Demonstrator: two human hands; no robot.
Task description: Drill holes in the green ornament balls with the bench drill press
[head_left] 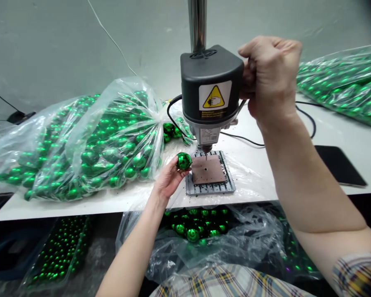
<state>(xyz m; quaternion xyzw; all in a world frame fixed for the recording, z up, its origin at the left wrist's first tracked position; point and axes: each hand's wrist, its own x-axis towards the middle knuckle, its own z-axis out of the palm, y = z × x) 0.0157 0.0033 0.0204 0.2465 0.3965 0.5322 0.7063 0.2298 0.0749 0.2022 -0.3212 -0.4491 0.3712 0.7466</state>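
Note:
Between the fingers of my left hand is a shiny green ball, held just left of the drill bit. My right hand is closed at the right side of the black drill press head; whatever it grips, likely part of the lever, is mostly hidden by the fingers. The thin drill bit points down over a brown square plate with a small hole in it. That plate lies on the grey slotted base, which is strewn with dark shavings.
A clear plastic bag full of green balls fills the table's left side. Another bag lies at the right rear, near a black flat object. Below the edge, an open bag holds more balls. Black cables run behind the drill.

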